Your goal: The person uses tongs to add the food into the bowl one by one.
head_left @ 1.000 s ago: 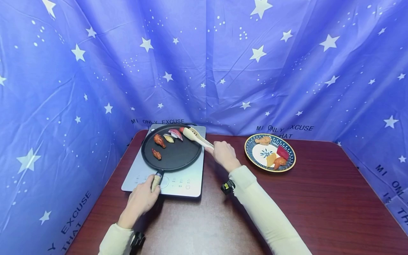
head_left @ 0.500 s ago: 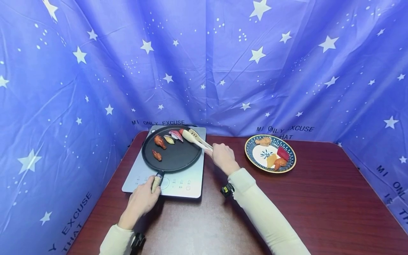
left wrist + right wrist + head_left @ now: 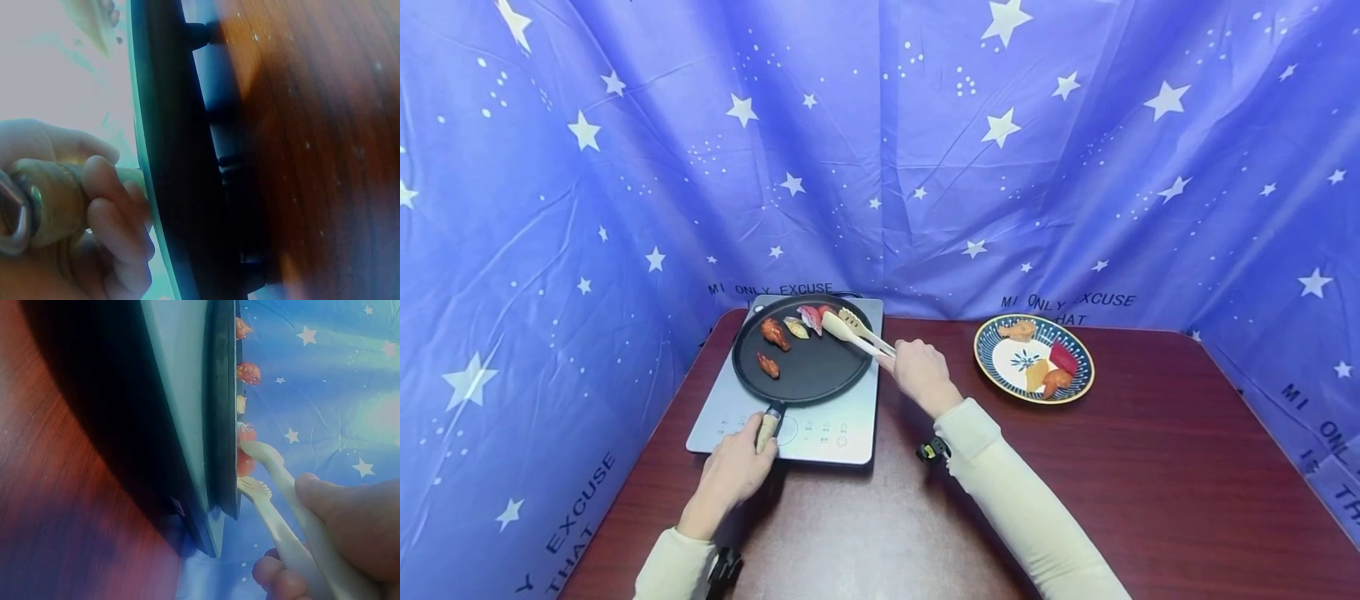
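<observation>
My left hand [image 3: 737,471] grips the wood-coloured handle [image 3: 767,433] of a flat black frying pan [image 3: 808,375]; in the left wrist view the fingers [image 3: 115,219] curl round that handle [image 3: 56,200]. With my right hand [image 3: 922,375] I hold light-coloured tongs [image 3: 859,333] over the pan's far right part. Their tips stand apart beside a red piece of food [image 3: 825,309], partly hidden by one tip; whether they touch it I cannot tell. Left of it lie a pink-and-white sushi piece [image 3: 810,319], a yellowish piece [image 3: 797,328], a browned drumstick [image 3: 774,334] and a smaller chicken wing [image 3: 767,365].
The pan stands on a silver induction cooker [image 3: 722,429] at the table's left. Farther right, a blue-patterned plate [image 3: 1000,367] carries several food pieces, one of them red [image 3: 1062,357]. A blue star-printed curtain [image 3: 925,225] closes off the back and sides of the wooden table [image 3: 1157,442].
The tong tips have shifted slightly towards me, and more of the tongs' toothed tip shows beside the red piece. My left hand stays on the handle; the food on the plate is unchanged.
</observation>
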